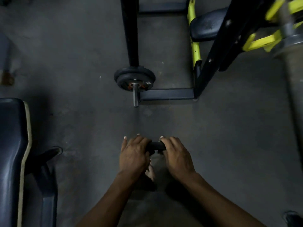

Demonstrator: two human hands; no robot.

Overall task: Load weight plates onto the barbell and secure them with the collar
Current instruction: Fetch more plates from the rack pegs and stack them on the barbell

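A barbell sleeve (135, 95) points toward me near the middle of the view, its bare metal end free. Two dark weight plates (134, 77) sit on it, the outer one with an orange hub. Lower down, both my hands hold a small black weight plate (155, 146) seen edge-on. My left hand (133, 155) wraps its left side and my right hand (176, 155) wraps its right side. Most of the plate is hidden by my fingers. It hangs well short of the sleeve's end. No collar is visible.
A dark padded bench (13, 153) with its base leg stands at the left. A black and yellow rack frame (196, 51) with a padded seat (206, 25) fills the upper right. Its floor bar (167, 94) lies right of the sleeve. Grey floor surrounds my hands.
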